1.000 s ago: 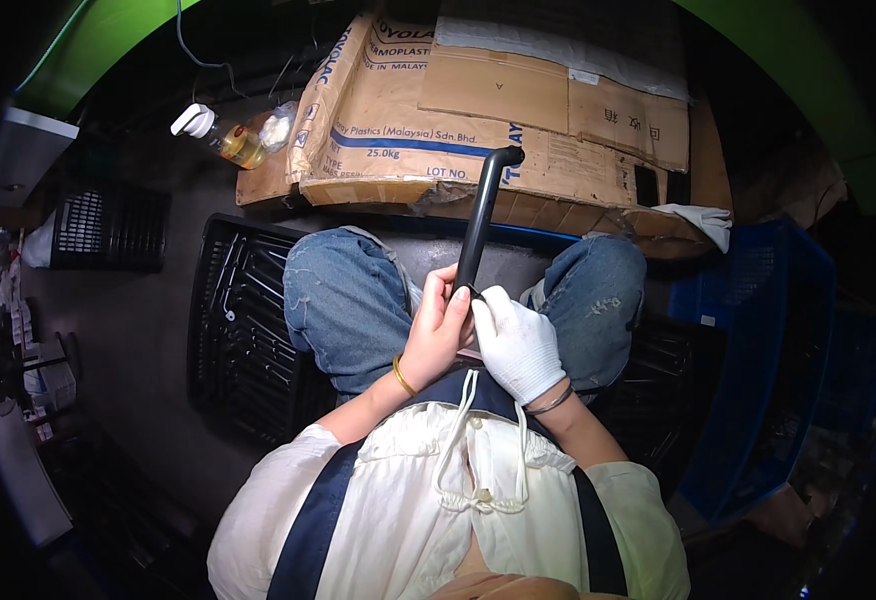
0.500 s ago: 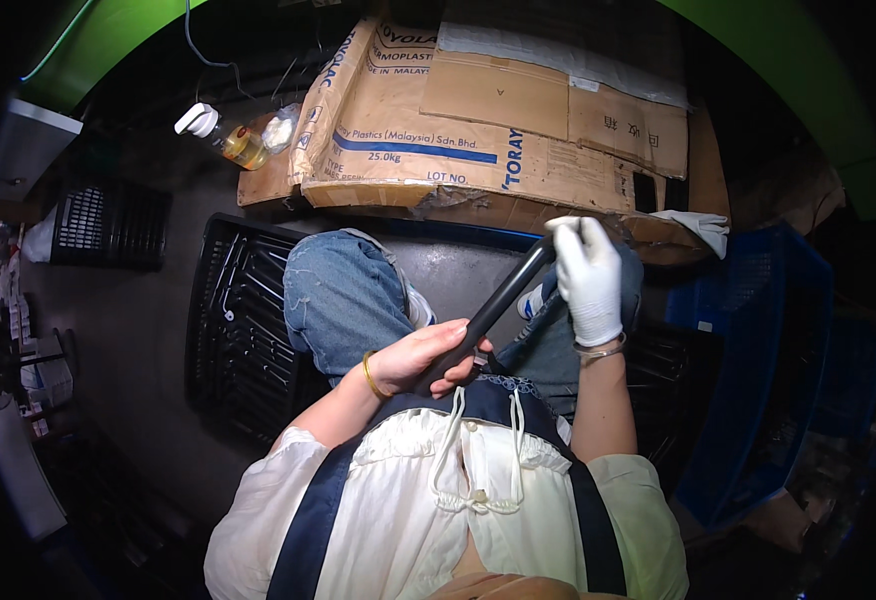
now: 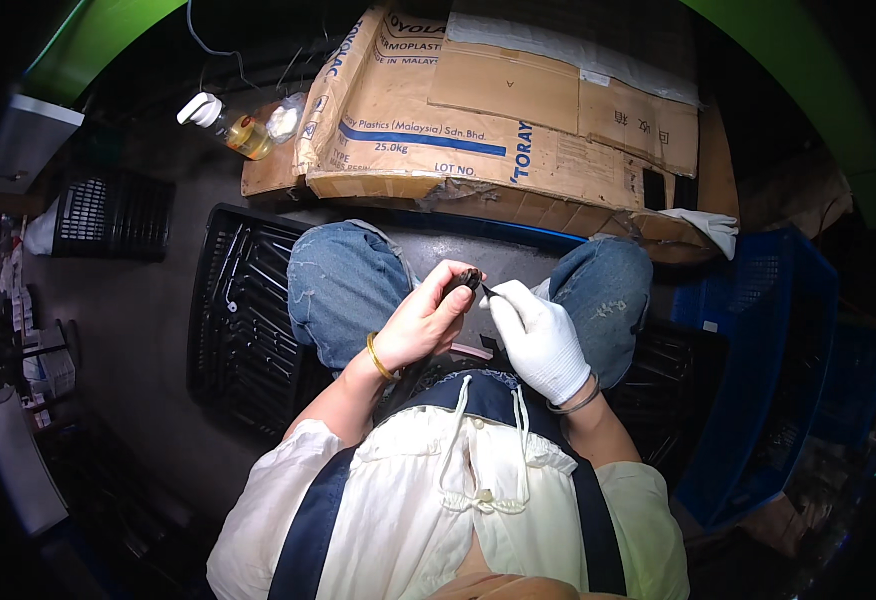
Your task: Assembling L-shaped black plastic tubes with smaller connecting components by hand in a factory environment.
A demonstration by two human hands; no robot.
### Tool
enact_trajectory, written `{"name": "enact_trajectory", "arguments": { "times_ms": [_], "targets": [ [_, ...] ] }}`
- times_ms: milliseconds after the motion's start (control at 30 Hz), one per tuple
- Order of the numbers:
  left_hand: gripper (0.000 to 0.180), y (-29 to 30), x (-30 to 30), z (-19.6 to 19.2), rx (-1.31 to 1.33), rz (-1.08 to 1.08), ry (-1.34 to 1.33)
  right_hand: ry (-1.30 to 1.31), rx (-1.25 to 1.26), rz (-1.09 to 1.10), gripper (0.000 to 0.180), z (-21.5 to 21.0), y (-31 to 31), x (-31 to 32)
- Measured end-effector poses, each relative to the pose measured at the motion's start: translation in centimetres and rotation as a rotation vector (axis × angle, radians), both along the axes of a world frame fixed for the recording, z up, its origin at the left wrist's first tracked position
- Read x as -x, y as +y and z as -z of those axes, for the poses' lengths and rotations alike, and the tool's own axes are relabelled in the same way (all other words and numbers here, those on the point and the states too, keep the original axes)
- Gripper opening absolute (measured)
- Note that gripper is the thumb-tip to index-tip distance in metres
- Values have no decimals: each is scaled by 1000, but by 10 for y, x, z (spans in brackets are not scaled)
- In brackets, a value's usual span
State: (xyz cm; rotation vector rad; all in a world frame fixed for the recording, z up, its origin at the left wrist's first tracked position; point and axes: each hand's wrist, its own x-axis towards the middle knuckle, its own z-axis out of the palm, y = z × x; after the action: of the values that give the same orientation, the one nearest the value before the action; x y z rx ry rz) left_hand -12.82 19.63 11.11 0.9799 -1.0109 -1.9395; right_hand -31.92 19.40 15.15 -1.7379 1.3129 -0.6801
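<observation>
My bare left hand (image 3: 426, 322) is wrapped round a black rod-like part (image 3: 466, 280), held between my knees. The top end of the part, which looks hollow, points up at me; its lower length runs down behind my hand and is mostly hidden. My right hand (image 3: 538, 338), in a white glove, is closed close beside that end. A small dark pointed thing (image 3: 487, 291) sticks out of its pinched fingertips toward the part; its kind is too small to tell.
Ahead lies a cardboard-covered surface (image 3: 408, 160) with a white glove (image 3: 708, 230) at its right edge. A pump bottle (image 3: 243, 135) stands at its left. Left of my knee is a black crate (image 3: 248, 320) of black parts; blue crates (image 3: 748, 370) stand at right.
The black part has swung from slanting up to the right to end-on toward me. My right hand has come down and left to its end, now with a small dark thing in its fingertips.
</observation>
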Motion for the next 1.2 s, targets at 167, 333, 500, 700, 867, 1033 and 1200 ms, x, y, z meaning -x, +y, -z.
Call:
{"name": "enact_trajectory", "arguments": {
  "times_ms": [167,333,500,700,867,1033,1200],
  "targets": [
    [28,-1,2,-8,-26,46,-89,117,69,-44,12,-9,-3,-3],
    [26,-2,4,-13,-10,71,-115,140,74,-75,13,-14,-3,0],
    [25,-3,5,-13,-23,87,-125,153,87,-91,13,-14,-4,2],
    [22,-5,4,-5,69,121,-198,262,39,-156,15,-16,-6,5],
    [21,1,-3,-17,46,190,-142,337,124,119,18,10,-29,26],
    [23,-9,-3,-14,175,-25,-244,-123,63,193,19,-8,-21,1],
    [29,-24,5,-24,442,-153,-381,-443,68,281,30,-3,-17,-33]
  ]
}}
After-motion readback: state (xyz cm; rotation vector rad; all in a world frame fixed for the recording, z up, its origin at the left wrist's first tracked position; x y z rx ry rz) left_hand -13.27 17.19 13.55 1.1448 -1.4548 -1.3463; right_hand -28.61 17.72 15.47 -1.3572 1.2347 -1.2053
